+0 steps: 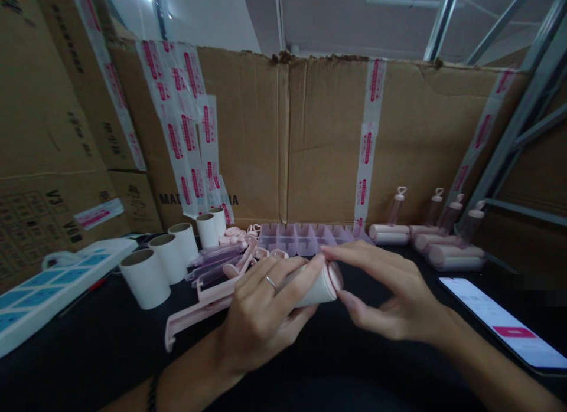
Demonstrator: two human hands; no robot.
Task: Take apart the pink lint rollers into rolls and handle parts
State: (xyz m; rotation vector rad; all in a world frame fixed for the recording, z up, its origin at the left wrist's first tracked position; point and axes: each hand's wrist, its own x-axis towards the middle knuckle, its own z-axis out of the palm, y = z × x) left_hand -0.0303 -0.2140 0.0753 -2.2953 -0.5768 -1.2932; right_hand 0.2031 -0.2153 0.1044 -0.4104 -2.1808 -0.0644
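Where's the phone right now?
Head view, right side: the phone lies screen up on the black table, beyond the right wrist, nearer the camera than the pink rollers.

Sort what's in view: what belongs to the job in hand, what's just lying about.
Likely the job's:
- white roll and pink end cap, both held
- standing white rolls
- loose pink parts
- purple divided tray
- pink rollers

Apparently just lying about:
- phone
- power strip

Here's the white roll [315, 291], a short cylinder tipped on its side, held up in the left hand [266, 309]; a round, pale-pink cap [335, 276] sits at its right end, edges between the right hand's [394, 291] fingertips.
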